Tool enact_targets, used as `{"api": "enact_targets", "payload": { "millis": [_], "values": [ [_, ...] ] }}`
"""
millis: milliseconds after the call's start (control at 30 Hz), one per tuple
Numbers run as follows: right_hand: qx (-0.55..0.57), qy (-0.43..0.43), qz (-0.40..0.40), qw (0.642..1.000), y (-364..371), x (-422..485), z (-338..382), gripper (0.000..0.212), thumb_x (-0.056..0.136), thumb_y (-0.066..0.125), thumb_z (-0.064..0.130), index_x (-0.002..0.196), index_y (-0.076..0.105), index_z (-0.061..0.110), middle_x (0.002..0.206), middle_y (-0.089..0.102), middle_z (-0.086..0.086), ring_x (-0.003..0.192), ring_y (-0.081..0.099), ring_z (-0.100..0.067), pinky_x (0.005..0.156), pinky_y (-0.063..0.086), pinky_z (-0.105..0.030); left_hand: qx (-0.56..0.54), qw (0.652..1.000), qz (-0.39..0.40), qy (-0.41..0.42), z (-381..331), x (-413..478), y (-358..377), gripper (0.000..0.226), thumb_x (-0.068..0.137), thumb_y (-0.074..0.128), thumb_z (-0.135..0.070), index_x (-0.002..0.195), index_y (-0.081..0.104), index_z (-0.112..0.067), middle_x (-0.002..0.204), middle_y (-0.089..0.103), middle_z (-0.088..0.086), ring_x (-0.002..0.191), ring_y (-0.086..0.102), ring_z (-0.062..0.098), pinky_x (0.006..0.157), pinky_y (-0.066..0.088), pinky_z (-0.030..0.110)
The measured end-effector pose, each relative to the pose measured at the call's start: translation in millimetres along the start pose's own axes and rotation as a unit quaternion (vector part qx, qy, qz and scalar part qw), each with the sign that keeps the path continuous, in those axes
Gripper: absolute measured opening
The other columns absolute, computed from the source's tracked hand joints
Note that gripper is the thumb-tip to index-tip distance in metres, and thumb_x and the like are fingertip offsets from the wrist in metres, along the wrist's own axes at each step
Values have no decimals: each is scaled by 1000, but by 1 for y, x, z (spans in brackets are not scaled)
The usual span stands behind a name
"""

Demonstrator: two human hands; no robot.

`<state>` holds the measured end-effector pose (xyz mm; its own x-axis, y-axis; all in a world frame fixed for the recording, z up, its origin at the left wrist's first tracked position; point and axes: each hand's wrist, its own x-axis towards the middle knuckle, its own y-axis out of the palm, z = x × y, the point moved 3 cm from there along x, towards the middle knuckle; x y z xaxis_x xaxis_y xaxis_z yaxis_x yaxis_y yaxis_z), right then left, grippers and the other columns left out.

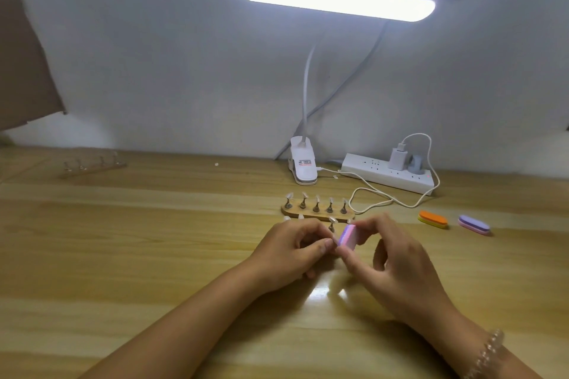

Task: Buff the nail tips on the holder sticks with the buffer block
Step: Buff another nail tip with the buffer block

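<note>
1. Block point(347, 235) sits near the middle of the worktop point(154, 255), pinched between the thumb and curled fingers point(354, 258) of our right hand point(397, 261).
2. Our left hand point(292, 251) has its fingers point(326, 244) curled too. Thumb and forefinger close on what we take for a stick, mostly hidden, pressed to the block's 9 o'clock face.
3. To buff well, we judge that we should use light, short strokes, keep the block flat on the tip's curve, and roll the stick so the edges get their share. Pressing hard could pop the tip loose.
4. At 12 o'clock from our hands, a base point(289, 212) holds five upright sticks point(316, 206), each capped with a tip.
5. Just nearer us, more tips point(332, 220) stand in a row. Whatever holds them is hidden behind our hands.
6. Far off at 10 o'clock, a second base point(92, 168) holds four sticks. We cannot tell whether they carry tips.
</note>
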<state>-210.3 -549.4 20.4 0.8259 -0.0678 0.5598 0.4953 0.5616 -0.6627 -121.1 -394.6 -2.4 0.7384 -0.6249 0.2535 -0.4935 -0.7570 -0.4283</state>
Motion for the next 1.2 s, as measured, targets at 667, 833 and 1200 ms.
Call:
{"api": "enact_targets", "payload": {
  "millis": [667,833,1200],
  "values": [
    [-74,-39,40,996,3,-1,7,30,77,74,45,99,59,31,90,57,22,67,46,16,53,29,-12,-14,1000,6,-15,2,1,0,22,94,60,-3,87,66,-23,81,70,4,56,56,19,52,46,27],
    [-62,5,13,998,1,4,-4,31,79,71,49,101,59,30,92,58,20,61,44,8,56,40,-26,1,1000,9,-13,2,1,0,13,94,64,-10,94,71,-20,90,73,-4,75,63,4,56,43,16],
    [-88,-21,35,995,2,0,2,31,77,72,50,96,57,31,90,58,20,60,47,7,52,31,-17,-15,1000,11,-7,3,2,-1,20,95,63,-10,91,71,-28,85,73,-2,73,63,9,58,46,25]
  ]
}}
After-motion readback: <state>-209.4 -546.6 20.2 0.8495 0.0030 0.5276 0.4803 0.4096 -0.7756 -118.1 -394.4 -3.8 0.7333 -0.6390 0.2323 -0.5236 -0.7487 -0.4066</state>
